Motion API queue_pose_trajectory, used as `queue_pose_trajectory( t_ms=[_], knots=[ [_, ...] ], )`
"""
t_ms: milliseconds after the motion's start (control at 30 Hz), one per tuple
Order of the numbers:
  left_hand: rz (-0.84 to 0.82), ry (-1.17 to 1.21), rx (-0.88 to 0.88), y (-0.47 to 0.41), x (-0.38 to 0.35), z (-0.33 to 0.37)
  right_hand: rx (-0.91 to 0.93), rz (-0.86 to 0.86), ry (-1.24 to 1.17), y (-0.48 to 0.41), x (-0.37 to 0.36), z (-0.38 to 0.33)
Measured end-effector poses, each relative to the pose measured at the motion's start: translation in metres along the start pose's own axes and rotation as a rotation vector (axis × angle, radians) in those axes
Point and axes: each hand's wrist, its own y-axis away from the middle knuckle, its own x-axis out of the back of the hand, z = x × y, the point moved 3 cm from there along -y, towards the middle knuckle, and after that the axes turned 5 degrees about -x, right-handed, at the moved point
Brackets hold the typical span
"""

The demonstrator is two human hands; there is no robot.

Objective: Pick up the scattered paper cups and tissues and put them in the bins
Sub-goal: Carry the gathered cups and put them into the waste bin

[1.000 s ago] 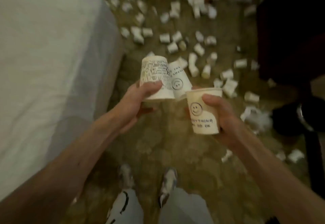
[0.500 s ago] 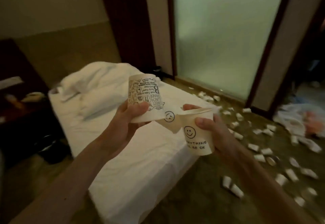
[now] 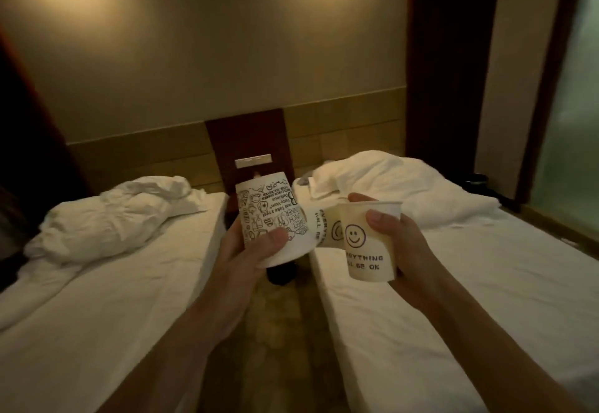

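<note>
The left hand (image 3: 256,250) gripped an upside-down doodle-printed paper cup (image 3: 272,214), thumb across its wall. The right hand (image 3: 405,244) clasped an upright smiley-face paper cup (image 3: 366,247) near its rim. A third cup (image 3: 325,229) sat between them; which hand held it was unclear. All three hovered above the gap between the left bed (image 3: 97,299) and the right bed (image 3: 486,283).

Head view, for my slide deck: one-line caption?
Left hand holds an inverted doodle cup, right hand an upright smiley cup, between two beds.

The left hand (image 3: 249,252) grips an inverted white paper cup printed with black doodles (image 3: 270,214); the right hand (image 3: 400,244) grips an upright white smiley-face paper cup (image 3: 364,247). A third white smiley cup (image 3: 324,229) tilts between them, touching both, flanked by the left white-sheeted bed (image 3: 107,309) and the right white-sheeted bed (image 3: 486,283).
</note>
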Motion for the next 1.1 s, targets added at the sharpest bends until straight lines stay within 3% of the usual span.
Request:
queue_pose_trajectory(
  t_ms=[200,400,633,1100],
  knots=[
    [0.054,-0.036,-0.018,-0.016,0.084,-0.005,-0.111,-0.076,0.055,-0.063,-0.077,0.041],
    [0.188,0.0,0.021,-0.07,0.151,-0.05,-0.246,-0.174,0.068,-0.154,-0.099,0.093],
    [0.287,-0.002,0.129,-0.176,0.21,-0.124,-0.438,-0.191,0.03,-0.282,-0.098,0.165],
    [0.37,0.072,0.177,-0.383,0.345,-0.201,-0.604,-0.235,0.14,-0.534,-0.14,0.257]
  ],
)
